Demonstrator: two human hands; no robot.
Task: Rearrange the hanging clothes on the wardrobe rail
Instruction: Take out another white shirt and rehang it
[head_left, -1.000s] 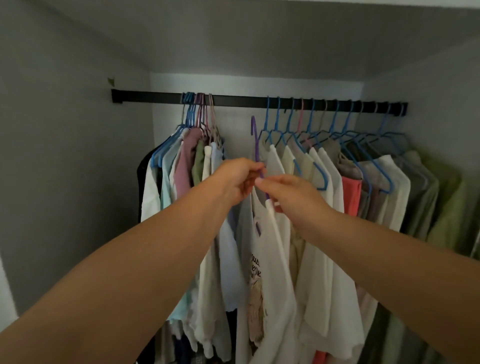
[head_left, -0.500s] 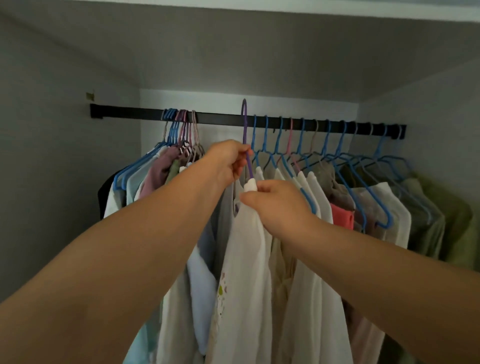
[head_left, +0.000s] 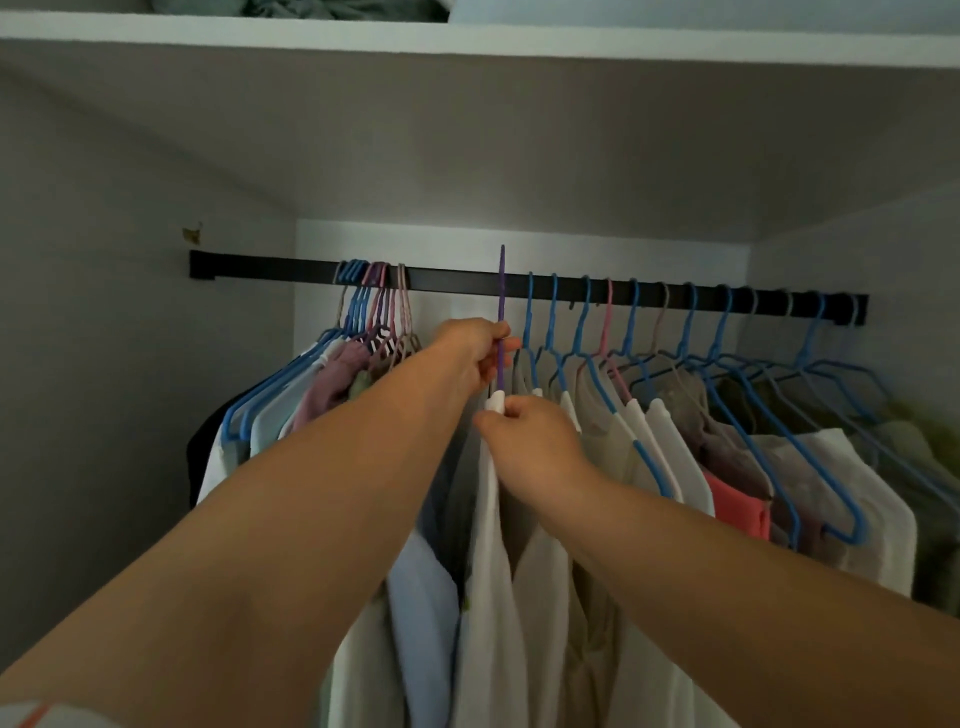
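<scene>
A black rail (head_left: 457, 278) spans the wardrobe. My left hand (head_left: 475, 351) grips the neck of a purple hanger (head_left: 501, 312), whose hook tip rises just above the rail in the gap between two groups of clothes. A white garment (head_left: 488, 571) hangs from that hanger. My right hand (head_left: 530, 441) pinches the garment's shoulder right below the hanger's neck. Tightly packed hangers (head_left: 374, 306) with clothes sit on the left of the gap; spread-out blue hangers (head_left: 691, 332) with pale shirts fill the right.
A white shelf (head_left: 467, 44) with folded fabric on it runs overhead. Grey wardrobe walls close in on the left (head_left: 104, 364) and right. A coral garment (head_left: 737, 506) and green clothes (head_left: 930, 457) hang toward the right end.
Both hands have lifted the purple hanger and white garment upward; its hook has gone from below the rail to level with it and slightly above.
</scene>
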